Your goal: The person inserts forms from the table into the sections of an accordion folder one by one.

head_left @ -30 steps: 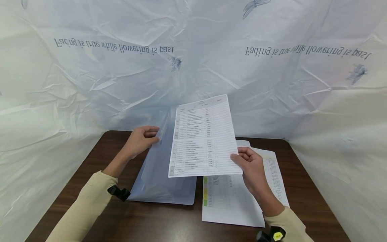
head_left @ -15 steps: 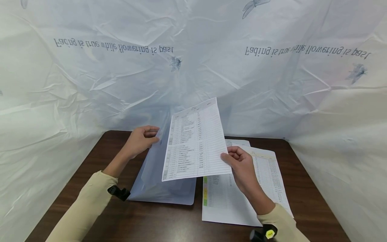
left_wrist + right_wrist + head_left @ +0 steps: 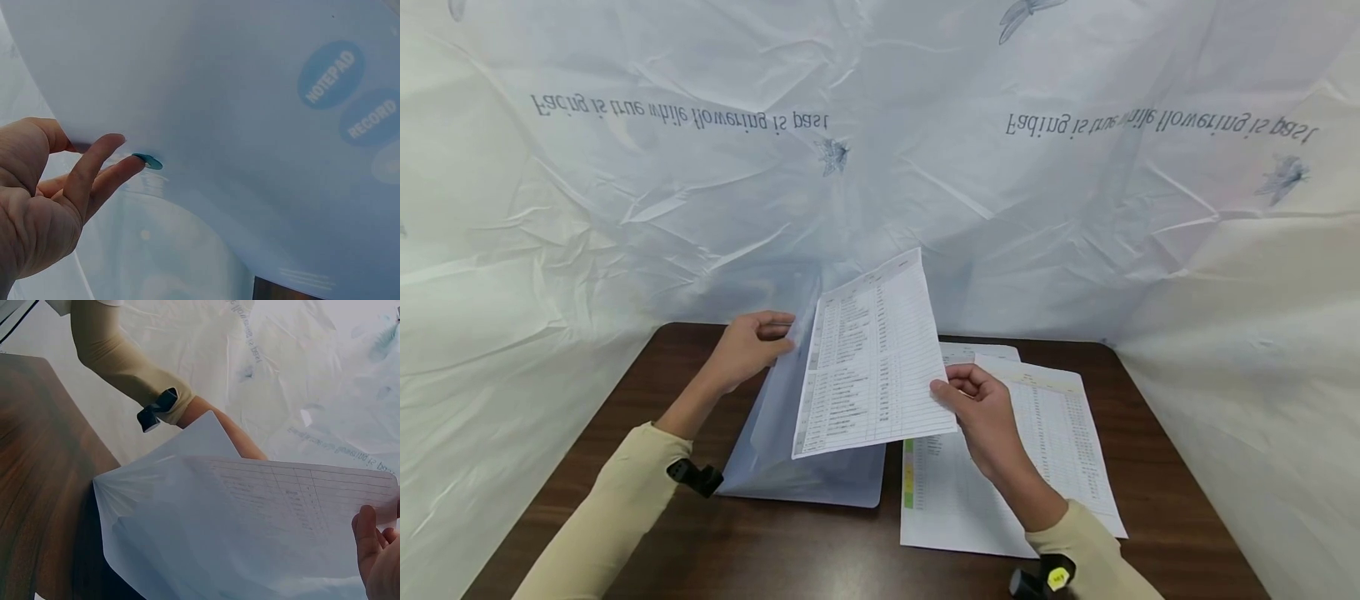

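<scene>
My left hand [image 3: 748, 346] pinches the raised flap of a translucent blue plastic folder [image 3: 850, 487] by its edge. The left wrist view shows the flap [image 3: 187, 81] printed with words such as NOTEPAD and RECORD, and a teal snap button [image 3: 151, 162] by the fingers. With thumb and fingers, my right hand [image 3: 981, 412] holds a printed sheet [image 3: 872, 358] by its right edge. That sheet is tilted, its left part over the folder beside the lifted flap. In the right wrist view the sheet [image 3: 281, 487] overlaps the folder; how far inside it sits, I cannot tell.
More printed papers [image 3: 1060, 450] lie overlapped on the dark wooden table [image 3: 820, 550], right of the folder. One bears a green and yellow strip. A wrinkled white sheet with printed lettering [image 3: 880, 192] hangs behind and around the table.
My right hand has carried the printed sheet leftward and slightly down, closer to the lifted flap, and the sheet has tilted more. My left hand and the folder have stayed in place.
</scene>
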The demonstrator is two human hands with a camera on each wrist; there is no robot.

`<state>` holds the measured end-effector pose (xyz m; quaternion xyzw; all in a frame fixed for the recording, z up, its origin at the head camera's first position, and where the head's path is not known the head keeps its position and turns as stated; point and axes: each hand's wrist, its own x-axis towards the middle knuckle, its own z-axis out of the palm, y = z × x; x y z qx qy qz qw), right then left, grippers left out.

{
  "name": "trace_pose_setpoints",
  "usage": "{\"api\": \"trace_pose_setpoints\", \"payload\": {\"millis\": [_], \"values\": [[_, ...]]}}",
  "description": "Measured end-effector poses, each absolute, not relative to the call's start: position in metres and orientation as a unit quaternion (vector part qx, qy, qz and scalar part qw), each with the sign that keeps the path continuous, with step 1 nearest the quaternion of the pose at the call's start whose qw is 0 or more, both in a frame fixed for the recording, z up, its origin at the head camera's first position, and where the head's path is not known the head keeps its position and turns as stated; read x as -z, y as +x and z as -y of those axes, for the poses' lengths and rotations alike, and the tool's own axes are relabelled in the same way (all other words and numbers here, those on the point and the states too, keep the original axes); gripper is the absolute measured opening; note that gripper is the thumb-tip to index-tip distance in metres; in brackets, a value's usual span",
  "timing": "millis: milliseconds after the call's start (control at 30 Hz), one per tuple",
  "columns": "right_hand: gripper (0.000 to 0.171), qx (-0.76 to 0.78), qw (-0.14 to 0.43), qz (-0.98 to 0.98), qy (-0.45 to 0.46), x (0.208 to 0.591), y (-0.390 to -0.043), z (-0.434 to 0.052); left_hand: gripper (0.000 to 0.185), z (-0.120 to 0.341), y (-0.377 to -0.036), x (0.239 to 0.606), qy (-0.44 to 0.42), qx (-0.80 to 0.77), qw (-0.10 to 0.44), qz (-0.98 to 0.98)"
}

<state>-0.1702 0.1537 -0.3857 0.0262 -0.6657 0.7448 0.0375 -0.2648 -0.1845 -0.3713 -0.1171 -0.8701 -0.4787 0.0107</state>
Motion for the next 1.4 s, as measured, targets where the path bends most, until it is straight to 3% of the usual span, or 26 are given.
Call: {"api": "trace_pose_setpoints", "payload": {"millis": [1033, 1400], "values": [[0.023, -0.763, 0.063, 0.643, 0.016, 0.377, -0.179, -0.151, 0.049, 0.188, -0.265, 0.371, -0.120, 0.477, 0.012, 0.871], [0.024, -0.736, 0.041, 0.675, 0.017, 0.386, -0.173, -0.136, 0.048, 0.189, -0.264, 0.373, -0.118, 0.483, 0.011, 0.868]]}}
